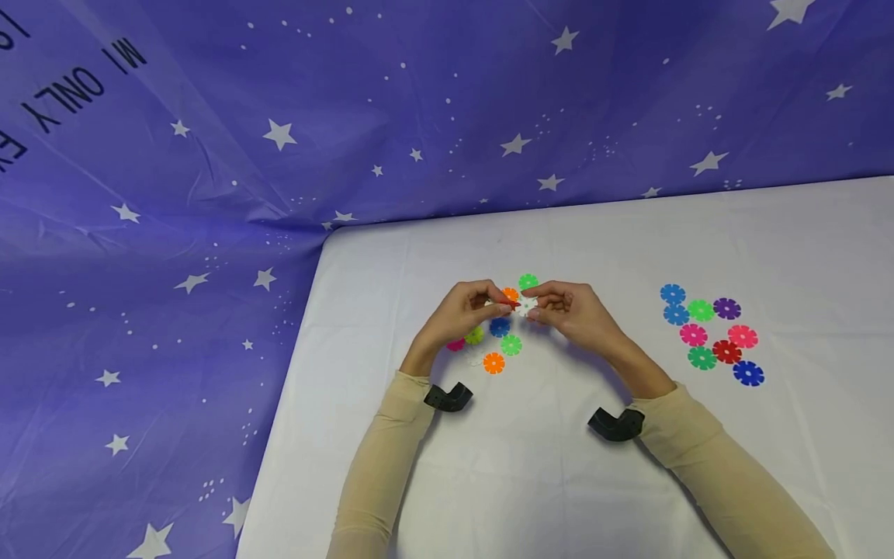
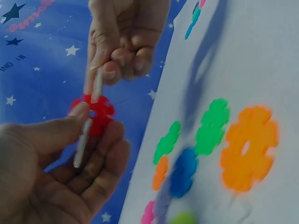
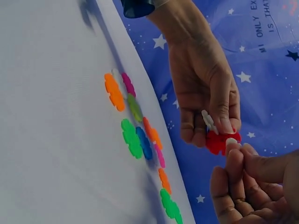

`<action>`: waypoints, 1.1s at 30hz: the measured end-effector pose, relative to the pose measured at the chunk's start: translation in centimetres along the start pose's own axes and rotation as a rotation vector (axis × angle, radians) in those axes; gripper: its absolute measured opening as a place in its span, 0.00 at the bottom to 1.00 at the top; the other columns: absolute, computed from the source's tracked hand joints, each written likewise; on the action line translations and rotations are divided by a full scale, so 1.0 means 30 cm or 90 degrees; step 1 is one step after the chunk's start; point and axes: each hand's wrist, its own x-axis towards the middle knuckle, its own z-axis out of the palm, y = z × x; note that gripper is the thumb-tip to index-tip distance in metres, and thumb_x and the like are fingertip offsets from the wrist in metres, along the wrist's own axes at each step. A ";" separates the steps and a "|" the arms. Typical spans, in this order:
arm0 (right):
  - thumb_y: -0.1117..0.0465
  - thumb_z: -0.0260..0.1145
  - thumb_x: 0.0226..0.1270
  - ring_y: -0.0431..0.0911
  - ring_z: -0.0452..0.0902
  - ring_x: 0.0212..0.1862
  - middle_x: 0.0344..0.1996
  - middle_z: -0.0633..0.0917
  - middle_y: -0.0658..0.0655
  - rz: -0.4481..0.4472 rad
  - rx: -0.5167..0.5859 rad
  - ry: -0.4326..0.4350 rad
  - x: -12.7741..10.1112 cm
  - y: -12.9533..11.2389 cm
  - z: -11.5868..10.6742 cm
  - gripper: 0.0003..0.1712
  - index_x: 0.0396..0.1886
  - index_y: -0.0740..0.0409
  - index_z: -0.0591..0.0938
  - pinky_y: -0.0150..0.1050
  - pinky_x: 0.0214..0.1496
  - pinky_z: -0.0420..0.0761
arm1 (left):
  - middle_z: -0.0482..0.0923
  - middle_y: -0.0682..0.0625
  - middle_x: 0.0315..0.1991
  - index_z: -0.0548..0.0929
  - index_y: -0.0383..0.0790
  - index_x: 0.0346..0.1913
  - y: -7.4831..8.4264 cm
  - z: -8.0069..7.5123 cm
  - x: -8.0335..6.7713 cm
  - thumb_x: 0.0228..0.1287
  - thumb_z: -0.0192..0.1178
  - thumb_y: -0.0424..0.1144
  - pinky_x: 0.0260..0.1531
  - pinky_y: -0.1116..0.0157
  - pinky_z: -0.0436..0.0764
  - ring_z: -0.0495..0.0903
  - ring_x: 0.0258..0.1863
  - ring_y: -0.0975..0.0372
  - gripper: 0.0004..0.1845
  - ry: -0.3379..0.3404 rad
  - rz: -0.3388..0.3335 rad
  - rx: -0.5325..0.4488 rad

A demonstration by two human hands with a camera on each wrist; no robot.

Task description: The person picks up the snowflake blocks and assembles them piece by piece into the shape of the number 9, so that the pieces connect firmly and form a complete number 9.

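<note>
My left hand (image 1: 457, 310) pinches a red notched plastic disc (image 2: 105, 113) between thumb and fingers. A white notched disc (image 2: 81, 144) stands crosswise in the red one's near side, beside my left thumb. Facing it, my right hand (image 1: 578, 310) pinches a second white notched disc (image 1: 527, 307) by its edge. In the left wrist view this second white disc meets the red disc's far rim, edge on. Both hands are held above the table. Under them lie loose discs, among them an orange disc (image 1: 493, 363), a blue disc (image 1: 499, 328) and a green disc (image 1: 511, 345).
To the right, a separate group of several discs lies on the white tablecloth (image 1: 531, 481), including a purple disc (image 1: 727, 308) and a dark blue disc (image 1: 749, 373). A purple star-patterned sheet (image 1: 419, 116) hangs behind the table and to its left.
</note>
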 end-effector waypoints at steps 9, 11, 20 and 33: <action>0.69 0.65 0.66 0.57 0.86 0.42 0.36 0.85 0.62 -0.018 0.052 0.000 0.015 0.012 0.005 0.19 0.56 0.66 0.80 0.37 0.43 0.84 | 0.84 0.37 0.40 0.81 0.33 0.36 0.006 0.016 0.008 0.66 0.63 0.33 0.43 0.66 0.78 0.83 0.41 0.47 0.05 0.021 0.009 -0.009; 0.69 0.64 0.68 0.57 0.85 0.42 0.36 0.84 0.61 -0.028 0.055 -0.008 0.020 0.020 0.008 0.20 0.58 0.66 0.79 0.35 0.43 0.84 | 0.84 0.39 0.40 0.80 0.34 0.36 0.011 0.009 0.008 0.67 0.62 0.34 0.47 0.64 0.78 0.83 0.42 0.50 0.06 0.012 0.001 0.004; 0.64 0.67 0.66 0.56 0.78 0.30 0.34 0.84 0.62 -0.032 -0.039 -0.060 0.021 0.054 0.024 0.19 0.55 0.66 0.79 0.37 0.28 0.78 | 0.84 0.44 0.41 0.78 0.37 0.42 0.015 -0.072 -0.018 0.67 0.62 0.33 0.39 0.65 0.80 0.82 0.42 0.59 0.05 0.062 -0.034 0.029; 0.57 0.76 0.57 0.38 0.65 0.28 0.28 0.75 0.51 -0.164 -0.346 -0.175 0.006 0.095 0.083 0.22 0.51 0.58 0.82 0.33 0.33 0.68 | 0.76 0.35 0.60 0.75 0.29 0.63 0.094 -0.081 -0.041 0.68 0.55 0.26 0.53 0.63 0.78 0.77 0.55 0.50 0.20 -0.039 0.025 0.061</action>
